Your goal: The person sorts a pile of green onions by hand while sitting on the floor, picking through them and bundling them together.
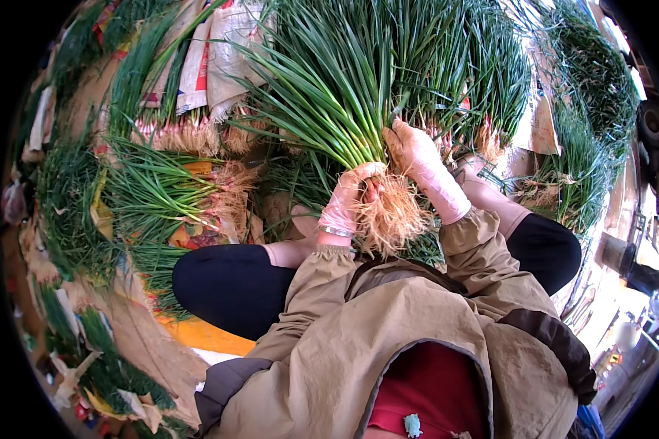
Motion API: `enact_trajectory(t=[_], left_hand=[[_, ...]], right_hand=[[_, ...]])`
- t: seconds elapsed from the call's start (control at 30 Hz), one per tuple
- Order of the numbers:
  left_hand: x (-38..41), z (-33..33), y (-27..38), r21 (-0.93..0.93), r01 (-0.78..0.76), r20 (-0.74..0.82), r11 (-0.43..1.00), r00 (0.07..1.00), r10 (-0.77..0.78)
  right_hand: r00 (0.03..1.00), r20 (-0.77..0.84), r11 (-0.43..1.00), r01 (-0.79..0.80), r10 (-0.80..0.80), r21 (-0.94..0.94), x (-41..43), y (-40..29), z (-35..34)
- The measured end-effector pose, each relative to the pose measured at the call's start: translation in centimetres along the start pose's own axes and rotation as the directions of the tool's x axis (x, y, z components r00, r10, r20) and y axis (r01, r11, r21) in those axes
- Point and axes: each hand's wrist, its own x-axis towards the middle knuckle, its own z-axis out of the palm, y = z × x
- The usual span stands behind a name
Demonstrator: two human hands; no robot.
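My left hand, in a thin pale glove with a band at the wrist, is wrapped around a bunch of scallions just above the roots. The pale, tangled roots hang towards my lap, and the long green leaves fan away from me. My right hand, gloved too, is at the right side of the stems with its fingers bent. Whether those fingers pinch a stem or only touch the bunch is hidden. More scallions lie in bunches just beyond it, roots towards me.
A loose scallion pile lies left of my knee, roots pointing right. Woven sacks partly cover bunches at the upper left. More greens are heaped at the right. Yellow sheeting shows by my left leg, and a vehicle wheel at the far right.
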Motion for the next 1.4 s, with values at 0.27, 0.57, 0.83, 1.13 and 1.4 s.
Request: enact_trajectory(t=[0.27, 0.57, 0.83, 1.13, 1.4], left_hand=[[-1.4, 0.2, 1.6, -0.389, 0.012, 0.295, 0.921, 0.949, 0.112], [-0.5, -0.5, 3.0, -0.429, -0.056, 0.331, 0.902, 0.919, 0.215], [-1.3, 0.1, 1.6, -0.321, -0.037, 0.224, 0.946, 0.968, 0.113], [-0.3, -1.6, -0.6, -0.121, -0.118, 0.3, 0.986, 0.942, 0.15], [-0.4, 0.8, 1.0, -0.243, 0.071, 0.19, 0.968, 0.981, -0.024]], right_hand=[[0.996, 0.093, 0.998, -0.004, 0.01, -0.063, -0.4, 7.1, 2.9], [0.989, -0.027, 0.933, -0.147, 0.147, -0.33, 2.7, 1.3, -1.7], [0.962, -0.008, 0.928, -0.261, 0.273, 0.265, 9.7, 1.6, -4.1], [0.995, 0.099, 0.777, -0.071, 0.012, 0.625, -0.2, 0.4, 0.5], [0.934, -0.234, 0.963, -0.265, 0.269, 0.049, 0.2, 2.3, 0.6]])
